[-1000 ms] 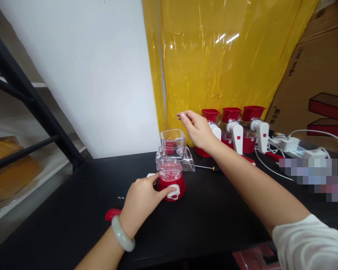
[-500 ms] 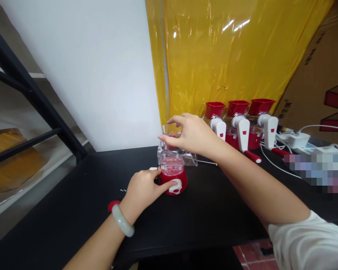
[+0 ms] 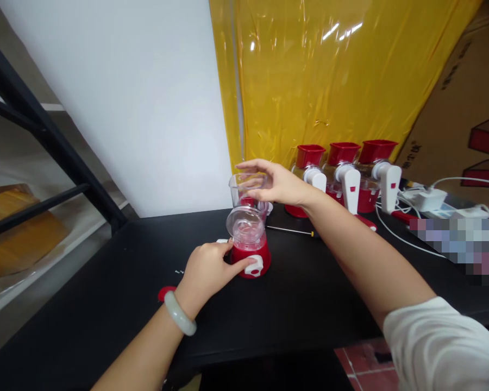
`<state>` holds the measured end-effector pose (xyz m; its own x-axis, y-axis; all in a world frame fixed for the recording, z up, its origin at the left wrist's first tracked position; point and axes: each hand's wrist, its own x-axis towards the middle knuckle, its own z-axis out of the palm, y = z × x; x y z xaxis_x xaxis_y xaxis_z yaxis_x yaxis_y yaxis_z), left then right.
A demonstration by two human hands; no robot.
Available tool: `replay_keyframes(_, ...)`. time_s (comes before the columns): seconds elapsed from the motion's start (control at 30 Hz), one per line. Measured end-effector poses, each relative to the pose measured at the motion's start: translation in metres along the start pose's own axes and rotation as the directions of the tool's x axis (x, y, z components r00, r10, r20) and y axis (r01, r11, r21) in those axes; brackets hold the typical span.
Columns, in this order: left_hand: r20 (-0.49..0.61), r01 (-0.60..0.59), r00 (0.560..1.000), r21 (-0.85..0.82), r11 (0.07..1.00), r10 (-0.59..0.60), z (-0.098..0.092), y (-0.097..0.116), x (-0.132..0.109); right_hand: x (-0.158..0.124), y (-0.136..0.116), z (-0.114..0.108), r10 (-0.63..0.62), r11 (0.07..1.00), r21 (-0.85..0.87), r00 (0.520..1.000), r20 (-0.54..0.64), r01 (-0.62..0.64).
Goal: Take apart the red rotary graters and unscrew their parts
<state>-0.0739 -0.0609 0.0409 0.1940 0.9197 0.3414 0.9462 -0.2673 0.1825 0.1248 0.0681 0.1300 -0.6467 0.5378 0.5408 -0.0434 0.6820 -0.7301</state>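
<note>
A red base (image 3: 248, 253) with a white lever (image 3: 254, 266) on its front stands on the black table. My left hand (image 3: 209, 270) grips this base, thumb on the white lever and fingers around its left side. On top of the base sits a clear plastic grater housing (image 3: 248, 224), its round opening towards me and its square chute upward. My right hand (image 3: 275, 182) holds the chute from the right, fingers curved over the rim. Its fingertips are partly hidden behind the clear plastic. A red piece (image 3: 167, 293) lies beside my left wrist.
Several red-and-white crank graters (image 3: 348, 179) stand in a row at the back right. A screwdriver (image 3: 291, 231) lies behind the base. Small screws (image 3: 180, 271) rest left of my hand. White cables and a charger (image 3: 432, 201) are farther right, near a cardboard box (image 3: 452, 108).
The clear housing has turned on the base: its round opening, which pointed sideways, now faces me. My right hand has turned with it. My left hand stays on the base.
</note>
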Motion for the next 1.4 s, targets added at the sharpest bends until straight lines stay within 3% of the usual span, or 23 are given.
replay_keyframes(0.1,-0.004,0.016,1.000,-0.086,0.996,-0.016,0.001,-0.001,-0.001,-0.003,0.006,-0.006,-0.016,0.990,0.142,1.000,-0.022,0.019)
replay_keyframes(0.27,-0.046,0.073,0.995,-0.284,0.956,-0.089,0.005,-0.007,-0.003,-0.031,0.000,-0.030,-0.044,0.984,0.160,0.980,-0.194,0.075)
replay_keyframes(0.4,0.008,0.006,1.000,-0.498,0.867,-0.002,0.009,-0.006,-0.003,-0.069,-0.007,-0.047,-0.032,0.986,0.153,0.972,-0.234,0.069)
replay_keyframes(0.5,0.065,-0.025,0.995,-0.523,0.852,0.070,0.016,0.002,-0.002,-0.092,-0.005,-0.053,0.020,0.990,0.138,0.972,-0.234,0.013)
replay_keyframes(0.63,0.035,-0.011,0.999,-0.480,0.877,0.031,0.024,0.015,0.000,-0.108,0.004,-0.052,0.054,0.988,0.155,0.973,-0.226,-0.019)
replay_keyframes(0.73,-0.006,-0.048,0.999,-0.436,0.898,0.051,0.012,0.019,0.002,-0.112,0.010,-0.050,0.066,0.984,0.175,0.972,-0.225,-0.026)
replay_keyframes(0.83,-0.126,-0.075,0.992,-0.441,0.894,0.021,-0.020,0.006,0.004,-0.115,0.012,-0.046,0.081,0.979,0.202,0.973,-0.218,-0.037)
replay_keyframes(0.93,-0.212,-0.017,0.973,-0.450,0.893,-0.089,-0.058,-0.038,0.007,-0.120,0.013,-0.041,0.114,0.969,0.238,0.978,-0.173,-0.071)
replay_keyframes(1.07,-0.275,0.067,0.951,-0.261,0.963,-0.141,-0.086,-0.141,0.006,-0.124,0.016,-0.034,0.146,0.955,0.273,0.984,-0.100,-0.114)
replay_keyframes(1.17,-0.183,0.279,0.940,-0.079,0.957,-0.289,-0.088,-0.220,-0.004,-0.123,0.020,-0.030,0.157,0.951,0.280,0.984,-0.083,-0.128)
replay_keyframes(1.23,-0.086,0.361,0.929,-0.002,0.932,-0.360,-0.086,-0.259,-0.012,-0.120,0.021,-0.027,0.169,0.952,0.271,0.982,-0.079,-0.142)
replay_keyframes(1.3,-0.017,0.380,0.925,0.011,0.925,-0.379,-0.083,-0.284,-0.018,-0.118,0.022,-0.025,0.177,0.955,0.254,0.981,-0.085,-0.150)
replay_keyframes(1.4,0.038,0.373,0.928,-0.050,0.926,-0.372,-0.081,-0.305,-0.021,-0.114,0.023,-0.021,0.186,0.956,0.244,0.979,-0.084,-0.161)
